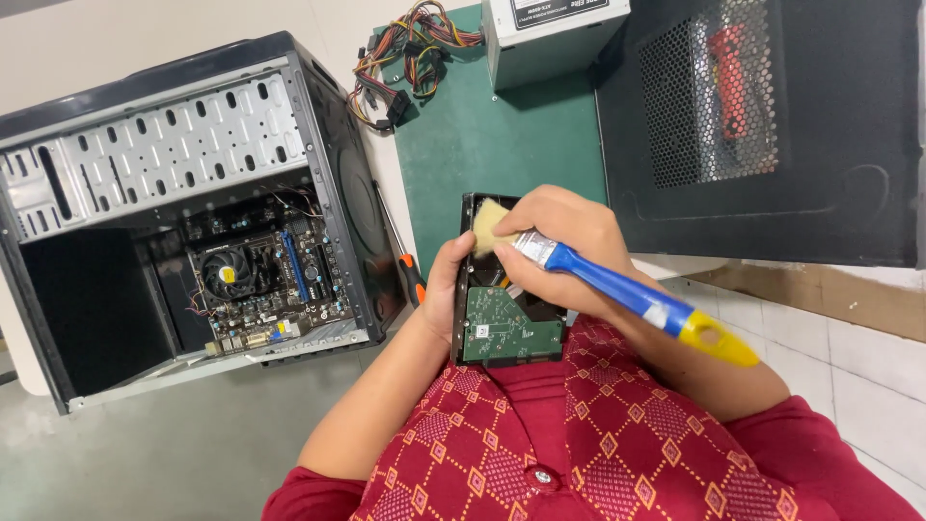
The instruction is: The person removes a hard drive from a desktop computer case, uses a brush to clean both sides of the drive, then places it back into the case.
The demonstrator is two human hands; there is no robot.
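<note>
My left hand [446,289] grips the left edge of a black hard drive [506,328], held with its green circuit board facing up, just above my red patterned shirt. My right hand [559,253] is closed around a paintbrush [627,289] with a blue and yellow handle. The brush's pale bristles [487,225] rest on the far end of the drive. My right hand covers the middle of the drive.
An open computer case [183,212] lies to the left, its motherboard and fan showing. A screwdriver [403,259] lies beside it. A green mat [482,145] holds a grey power supply [550,39] with loose cables [405,53]. A black side panel [762,125] lies at right.
</note>
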